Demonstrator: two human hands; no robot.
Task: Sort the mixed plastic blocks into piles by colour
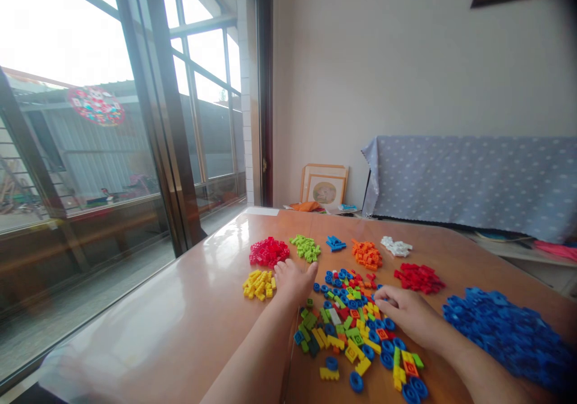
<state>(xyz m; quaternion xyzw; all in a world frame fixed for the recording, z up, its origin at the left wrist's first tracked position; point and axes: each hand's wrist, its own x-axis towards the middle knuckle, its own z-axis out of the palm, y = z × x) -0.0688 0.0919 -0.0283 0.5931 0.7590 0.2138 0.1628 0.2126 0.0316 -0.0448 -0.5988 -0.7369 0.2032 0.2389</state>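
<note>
My left hand [295, 281] is open above the table, thumb apart from the fingers. Its fingertips reach between a pile of pinkish-red toy bricks [269, 252] and a pile of yellow bricks [259, 285]. Just beyond it lie lime-green bricks [306, 247]. My right hand [406, 311] is at the right edge of a mixed heap of bricks and blue rings [354, 320]. Its fingers are curled together, and whatever they may hold is hidden. A darker red pile [418, 278] sits just past that hand.
Along the far side are small piles of blue bricks [335, 243], orange bricks [366, 254] and white bricks [396, 246]. A large heap of blue pieces [505, 332] covers the right side of the brown table [189, 326]. Windows line the left; a polka-dot cloth [469, 181] hangs behind.
</note>
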